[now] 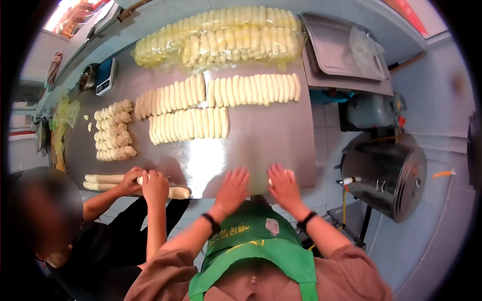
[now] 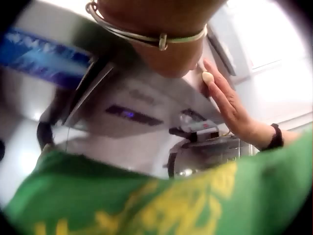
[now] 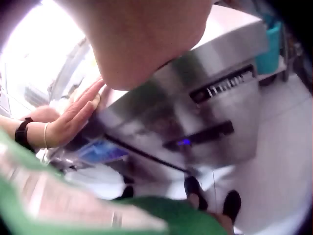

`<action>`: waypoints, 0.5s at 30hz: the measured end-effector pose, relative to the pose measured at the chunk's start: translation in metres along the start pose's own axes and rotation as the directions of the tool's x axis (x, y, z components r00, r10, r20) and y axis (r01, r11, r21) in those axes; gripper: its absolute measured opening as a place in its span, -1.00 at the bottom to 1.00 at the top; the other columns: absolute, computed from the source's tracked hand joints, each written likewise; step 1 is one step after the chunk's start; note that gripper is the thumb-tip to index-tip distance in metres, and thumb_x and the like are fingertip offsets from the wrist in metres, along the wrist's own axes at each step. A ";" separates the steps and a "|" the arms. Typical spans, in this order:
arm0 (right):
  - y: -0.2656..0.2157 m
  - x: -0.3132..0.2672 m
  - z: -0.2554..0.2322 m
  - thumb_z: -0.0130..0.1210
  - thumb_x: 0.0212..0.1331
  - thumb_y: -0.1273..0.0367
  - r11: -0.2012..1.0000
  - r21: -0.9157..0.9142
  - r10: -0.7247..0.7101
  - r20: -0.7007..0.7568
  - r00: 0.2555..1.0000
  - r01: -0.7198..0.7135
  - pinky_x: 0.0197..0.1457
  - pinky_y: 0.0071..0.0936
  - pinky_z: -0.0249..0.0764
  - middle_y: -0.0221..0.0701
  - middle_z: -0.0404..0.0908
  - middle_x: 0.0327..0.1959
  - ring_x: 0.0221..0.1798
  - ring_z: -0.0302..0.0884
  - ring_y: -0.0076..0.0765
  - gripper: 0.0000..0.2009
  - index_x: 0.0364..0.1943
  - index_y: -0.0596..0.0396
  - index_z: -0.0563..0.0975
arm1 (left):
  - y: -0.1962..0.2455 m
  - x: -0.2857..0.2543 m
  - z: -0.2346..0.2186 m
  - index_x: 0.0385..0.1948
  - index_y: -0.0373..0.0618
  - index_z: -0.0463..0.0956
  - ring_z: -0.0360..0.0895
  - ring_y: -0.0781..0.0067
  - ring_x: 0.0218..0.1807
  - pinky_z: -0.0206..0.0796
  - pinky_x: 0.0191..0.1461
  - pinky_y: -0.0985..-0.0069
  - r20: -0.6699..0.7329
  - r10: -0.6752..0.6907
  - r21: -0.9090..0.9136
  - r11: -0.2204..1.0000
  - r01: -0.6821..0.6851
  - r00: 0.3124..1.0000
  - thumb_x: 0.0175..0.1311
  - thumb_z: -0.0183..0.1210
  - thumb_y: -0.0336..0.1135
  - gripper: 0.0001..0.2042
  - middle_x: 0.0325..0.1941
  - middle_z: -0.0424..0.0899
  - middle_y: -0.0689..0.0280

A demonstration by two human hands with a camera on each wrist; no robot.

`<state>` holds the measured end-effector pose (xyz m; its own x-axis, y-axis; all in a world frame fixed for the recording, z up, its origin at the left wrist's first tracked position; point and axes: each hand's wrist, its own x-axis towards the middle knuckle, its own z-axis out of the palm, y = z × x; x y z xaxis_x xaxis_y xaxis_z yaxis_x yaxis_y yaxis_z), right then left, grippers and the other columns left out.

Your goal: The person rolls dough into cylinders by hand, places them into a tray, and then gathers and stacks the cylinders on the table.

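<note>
At the table's near edge in the head view, my left hand and right hand lie palm down, apart, fingers straight. A small bit of pale dough shows beside the right thumb. The left wrist view shows the right hand with a rounded dough end against its fingers. In the right wrist view, the left hand rests flat with dough showing at its fingers. How far the dough runs under the palms is hidden.
Beyond the hands lie rows of dough strips, plastic-covered dough and lumpy dough rolls. At left, another person's hands handle long dough rolls. A scale, trays and a steel pot stand around.
</note>
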<state>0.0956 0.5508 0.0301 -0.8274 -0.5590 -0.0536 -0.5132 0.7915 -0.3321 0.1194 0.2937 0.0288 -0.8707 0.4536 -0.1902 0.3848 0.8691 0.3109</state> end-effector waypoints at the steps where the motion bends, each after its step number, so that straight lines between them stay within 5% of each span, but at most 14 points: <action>1: 0.012 0.039 0.005 0.16 0.26 0.16 0.999 0.003 0.039 -0.017 0.999 -0.039 0.56 0.02 0.04 -0.22 0.32 0.48 0.57 0.15 -0.11 -0.39 0.35 0.15 0.40 | -0.007 0.028 -0.008 0.44 -0.24 0.23 0.05 0.09 0.62 -0.21 0.66 0.04 -0.075 -0.020 0.007 1.000 0.020 0.997 0.30 0.20 0.03 -0.25 0.57 0.21 0.08; 4: 0.030 0.136 -0.004 0.14 0.28 0.16 0.993 -0.036 0.101 -0.227 0.969 -0.112 0.56 0.02 0.04 -0.21 0.34 0.46 0.54 0.18 -0.10 -0.41 0.35 0.14 0.40 | -0.025 0.125 -0.039 0.45 -0.26 0.20 -0.02 0.05 0.65 -0.20 0.65 -0.01 -0.292 -0.049 0.056 0.996 0.068 0.955 0.29 0.20 -0.02 -0.24 0.61 0.15 0.11; 6: 0.033 0.160 -0.012 0.13 0.30 0.17 0.981 -0.059 0.154 -0.354 0.923 -0.187 0.55 0.02 0.05 -0.26 0.35 0.46 0.53 0.20 -0.11 -0.43 0.35 0.10 0.41 | -0.021 0.135 -0.028 0.45 -0.25 0.20 -0.03 0.05 0.65 -0.20 0.65 -0.01 -0.321 -0.073 0.028 0.996 0.086 0.944 0.29 0.20 -0.02 -0.25 0.61 0.14 0.14; 7: 0.026 0.136 -0.006 0.14 0.29 0.19 0.989 -0.073 0.108 -0.266 0.958 -0.132 0.55 0.02 0.04 -0.28 0.35 0.47 0.55 0.18 -0.13 -0.43 0.37 0.08 0.40 | -0.021 0.136 -0.023 0.45 -0.24 0.21 -0.04 0.05 0.65 -0.21 0.65 -0.01 -0.355 -0.098 -0.001 0.995 0.105 0.930 0.28 0.21 -0.03 -0.25 0.62 0.14 0.16; 9: 0.011 0.066 0.002 0.17 0.27 0.20 0.998 -0.049 0.041 -0.151 0.988 -0.049 0.57 0.02 0.02 -0.32 0.34 0.48 0.58 0.14 -0.17 -0.40 0.39 0.05 0.38 | -0.005 0.070 -0.003 0.45 -0.22 0.21 -0.04 0.05 0.65 -0.21 0.65 0.00 -0.095 -0.009 0.021 1.000 0.011 0.995 0.28 0.20 0.02 -0.24 0.61 0.15 0.15; 11: -0.005 0.005 0.001 0.19 0.25 0.21 0.999 -0.001 0.038 -0.108 0.993 -0.038 0.57 0.02 0.00 -0.34 0.34 0.48 0.59 0.13 -0.19 -0.38 0.41 0.05 0.37 | 0.022 -0.002 -0.003 0.45 -0.12 0.25 0.02 0.14 0.63 -0.24 0.66 0.04 -0.001 0.001 0.024 1.000 -0.001 1.000 0.34 0.14 0.08 -0.28 0.58 0.23 0.20; 13: -0.008 -0.009 -0.011 0.20 0.22 0.19 0.999 0.023 0.028 -0.004 1.000 -0.028 0.58 0.02 -0.01 -0.35 0.35 0.47 0.59 0.14 -0.22 -0.33 0.43 0.04 0.35 | 0.010 0.007 -0.004 0.45 -0.13 0.24 0.03 0.15 0.63 -0.24 0.66 0.04 0.010 0.008 0.038 0.999 -0.008 1.000 0.34 0.14 0.08 -0.28 0.58 0.22 0.21; 15: 0.009 0.043 0.000 0.17 0.24 0.18 0.996 -0.042 0.078 -0.066 0.995 -0.081 0.57 0.01 0.01 -0.31 0.35 0.47 0.57 0.15 -0.16 -0.37 0.40 0.08 0.36 | -0.002 0.034 -0.003 0.45 -0.15 0.24 0.02 0.16 0.63 -0.23 0.66 0.05 -0.036 0.001 0.088 0.996 0.002 0.999 0.34 0.14 0.08 -0.28 0.58 0.20 0.21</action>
<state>0.0556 0.5345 0.0248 -0.8781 -0.4782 -0.0168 -0.4540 0.8436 -0.2867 0.0886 0.3066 0.0245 -0.8806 0.4471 -0.1567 0.4084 0.8841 0.2273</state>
